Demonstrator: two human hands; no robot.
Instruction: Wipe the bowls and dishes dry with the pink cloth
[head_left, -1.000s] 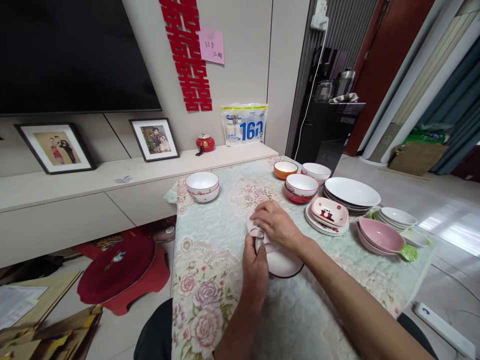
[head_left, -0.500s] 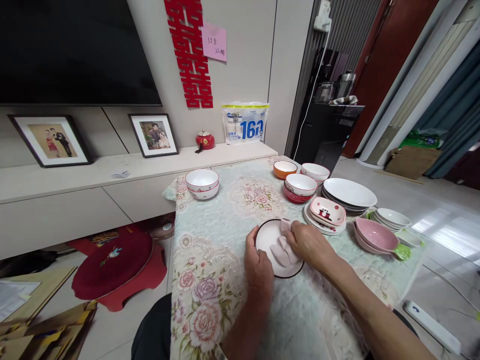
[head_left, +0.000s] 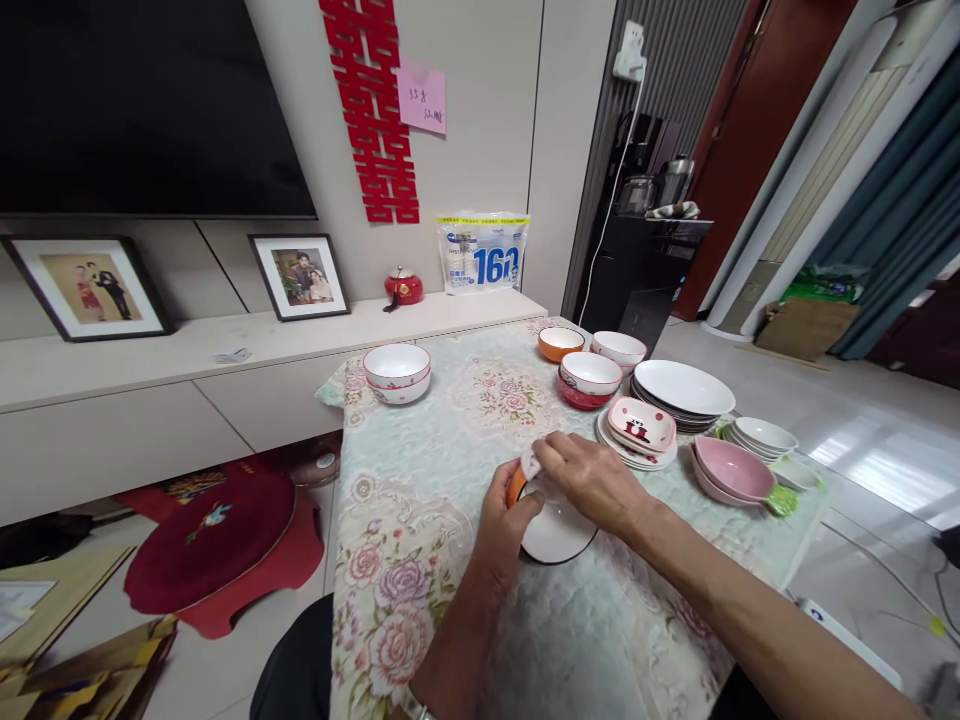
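Note:
A white bowl (head_left: 559, 528) with a dark rim and an orange outside is tilted above the flowered tablecloth. My left hand (head_left: 504, 525) grips its left side, thumb over the rim and inside. My right hand (head_left: 589, 475) is closed on a pale cloth (head_left: 529, 463), pressed against the bowl's far rim. Most of the cloth is hidden under the fingers. Just beyond my right hand sit small cat-pattern dishes (head_left: 642, 424) stacked on plates.
Stacked white bowls (head_left: 397, 372) stand at the table's far left. An orange bowl (head_left: 561, 344), red-rimmed bowls (head_left: 591, 374), large white plates (head_left: 684, 386) and pink leaf-shaped dishes (head_left: 735, 467) line the right side. A red stool (head_left: 217, 540) is on the floor at left.
My right hand has moved the cloth from the bowl's inside up to its far rim. The bowl has tilted, so its orange outside now shows at the left.

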